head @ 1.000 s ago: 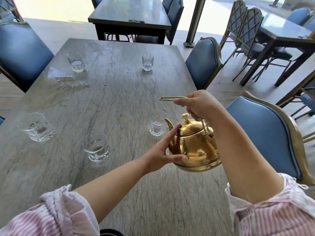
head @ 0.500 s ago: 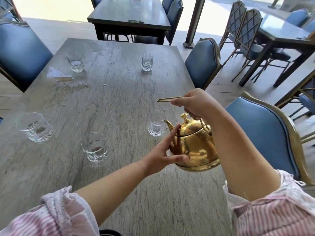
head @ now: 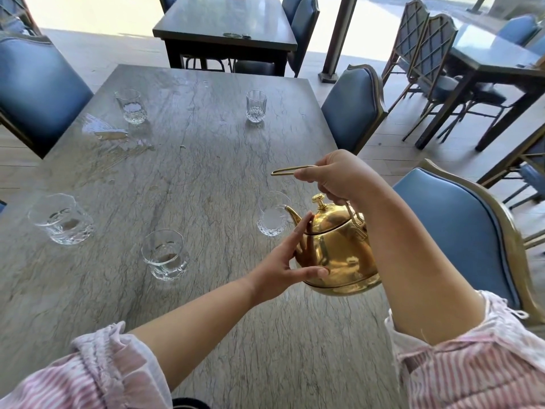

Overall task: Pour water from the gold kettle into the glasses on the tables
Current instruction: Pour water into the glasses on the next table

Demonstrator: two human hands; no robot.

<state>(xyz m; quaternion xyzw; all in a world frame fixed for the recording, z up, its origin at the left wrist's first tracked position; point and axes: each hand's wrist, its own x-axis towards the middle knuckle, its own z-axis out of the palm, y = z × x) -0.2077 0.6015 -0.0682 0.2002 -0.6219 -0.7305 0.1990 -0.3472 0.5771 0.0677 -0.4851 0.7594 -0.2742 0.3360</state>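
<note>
The gold kettle (head: 339,249) hangs tilted above the grey marble table (head: 206,178), its spout over the rim of a cut glass (head: 271,215) at the right. My right hand (head: 339,178) grips the kettle's thin handle from above. My left hand (head: 283,262) rests fingers spread against the kettle's front side and lid edge. Two wide glasses (head: 164,255) (head: 62,218) with a little water stand to the left. Two tall glasses (head: 131,106) (head: 256,106) stand at the far end.
A puddle of spilled water (head: 115,140) lies near the far left glass. Blue padded chairs (head: 472,231) (head: 351,104) (head: 38,93) flank the table. Dark tables (head: 224,31) (head: 495,57) and a post (head: 339,36) stand beyond.
The kettle has tipped further forward and its spout has come to the rim of the right glass. Both hands stayed on the kettle.
</note>
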